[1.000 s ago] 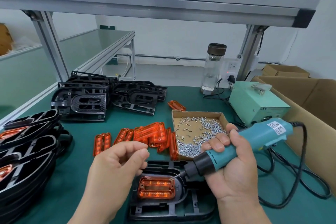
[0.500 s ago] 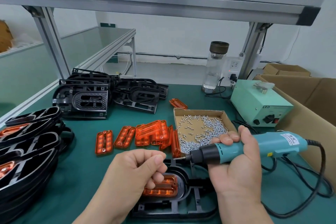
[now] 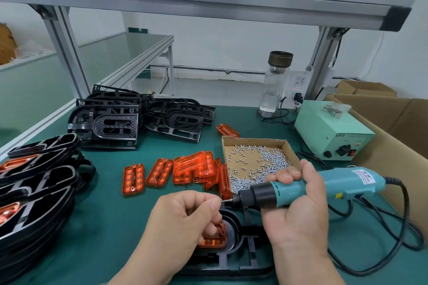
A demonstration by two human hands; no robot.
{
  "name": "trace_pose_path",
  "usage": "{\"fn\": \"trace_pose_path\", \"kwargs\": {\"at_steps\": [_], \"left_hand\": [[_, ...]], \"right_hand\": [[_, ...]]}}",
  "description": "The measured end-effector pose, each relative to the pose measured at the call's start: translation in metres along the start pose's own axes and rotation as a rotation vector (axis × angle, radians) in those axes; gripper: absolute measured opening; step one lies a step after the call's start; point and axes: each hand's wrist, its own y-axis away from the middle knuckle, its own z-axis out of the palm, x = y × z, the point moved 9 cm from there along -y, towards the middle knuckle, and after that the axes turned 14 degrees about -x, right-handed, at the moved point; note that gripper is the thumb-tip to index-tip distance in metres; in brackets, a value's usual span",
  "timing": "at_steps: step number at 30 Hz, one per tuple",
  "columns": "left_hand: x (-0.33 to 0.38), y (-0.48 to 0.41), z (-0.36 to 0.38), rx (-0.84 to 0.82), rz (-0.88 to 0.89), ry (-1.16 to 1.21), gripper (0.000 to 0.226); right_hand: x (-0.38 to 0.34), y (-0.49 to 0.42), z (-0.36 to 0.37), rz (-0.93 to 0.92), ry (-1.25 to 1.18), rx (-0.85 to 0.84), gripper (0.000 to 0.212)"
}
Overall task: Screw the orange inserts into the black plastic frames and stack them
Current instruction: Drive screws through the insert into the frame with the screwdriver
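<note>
While the right hand (image 3: 298, 210) is wrapped around the teal electric screwdriver (image 3: 324, 186), holding it nearly level with its tip pointing left, we see the left hand (image 3: 183, 222) curled just beside that tip. Its thumb and forefinger pinch a small metal piece (image 3: 223, 200) at the tip; it is too small for us to tell whether it is a screw. Both hands are above the black frame (image 3: 234, 261), which lies on the green mat (image 3: 111, 227) at the near edge. An orange insert (image 3: 215, 236) sits in the frame's rounded opening, partly hidden behind the left fingers.

Just beyond the hands we find a cardboard tray (image 3: 252, 139) scattered with silver screws. To its left lie the loose orange inserts (image 3: 192, 168), some overlapping and two flat and apart. At the far left of the mat stands a pile of bare black frames (image 3: 108, 120). At the near left we see a stack of frames with inserts fitted (image 3: 39, 192). A pale green power box (image 3: 331, 132) sits at the far right, with a glass bottle (image 3: 275, 83) behind it. The screwdriver's black cord (image 3: 403, 215) loops over the mat on the right.
</note>
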Motion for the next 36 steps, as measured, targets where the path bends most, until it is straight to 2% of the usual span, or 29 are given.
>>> {"fn": "trace_pose_path", "kwargs": {"at_steps": [13, 17, 19, 22, 33, 36], "left_hand": [[0.0, 0.001, 0.0, 0.008, -0.005, 0.025, 0.027], [0.0, 0.0, -0.004, 0.055, 0.015, -0.047, 0.022], [0.004, 0.001, -0.006, 0.073, 0.054, -0.12, 0.015], [0.009, 0.001, -0.005, 0.051, 0.111, -0.163, 0.018], [0.012, 0.0, 0.002, -0.042, 0.158, -0.044, 0.025], [0.013, 0.001, 0.002, -0.071, 0.175, 0.001, 0.036]], "right_hand": [[0.001, 0.001, 0.01, 0.005, 0.007, -0.077, 0.029], [0.001, 0.003, 0.012, -0.004, 0.013, -0.088, 0.033], [0.002, 0.003, 0.013, -0.005, 0.017, -0.1, 0.032], [0.002, 0.003, 0.013, -0.005, 0.015, -0.101, 0.028], [0.0, 0.002, 0.008, -0.011, -0.02, -0.063, 0.016], [-0.003, 0.001, 0.005, -0.017, -0.032, -0.042, 0.012]]}}
